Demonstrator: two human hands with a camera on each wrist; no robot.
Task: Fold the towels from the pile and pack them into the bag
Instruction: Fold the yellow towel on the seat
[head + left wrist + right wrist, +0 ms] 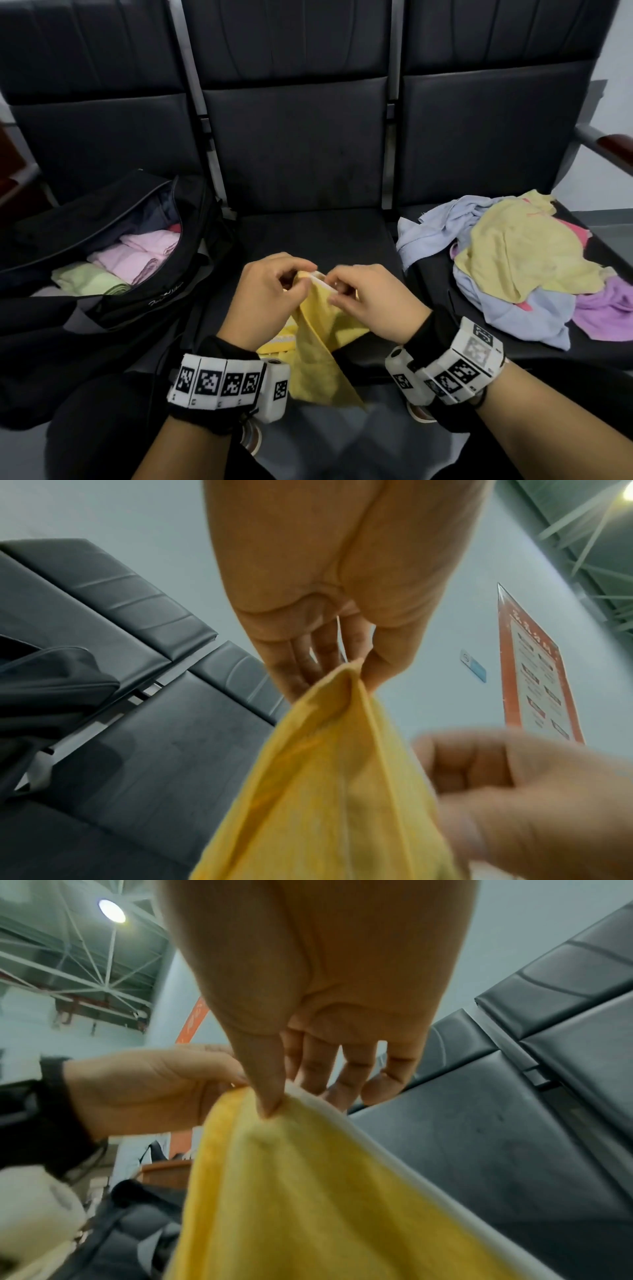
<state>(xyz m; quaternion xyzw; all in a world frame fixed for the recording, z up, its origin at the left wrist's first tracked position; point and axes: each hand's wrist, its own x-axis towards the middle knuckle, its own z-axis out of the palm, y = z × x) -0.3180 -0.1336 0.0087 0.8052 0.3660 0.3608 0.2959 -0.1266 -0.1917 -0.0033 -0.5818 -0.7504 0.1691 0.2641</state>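
Note:
A yellow towel [322,346] with a white hem hangs in front of the middle seat, held up by its top edge. My left hand [274,291] pinches that edge between thumb and fingers, and my right hand [366,301] pinches it just beside. In the left wrist view the yellow towel [329,791] drops from my left hand [346,674]. In the right wrist view my right hand [274,1102] nips the yellow towel [325,1204] at its hem. The pile of towels [520,263] lies on the right seat. The open black bag [113,246] sits on the left seat with folded pink and green towels inside.
A row of three dark padded seats [308,144] with metal dividers runs across the view. A metal armrest with a red top [609,140] juts out at the far right. The grey floor [335,438] and my shoes lie below the towel.

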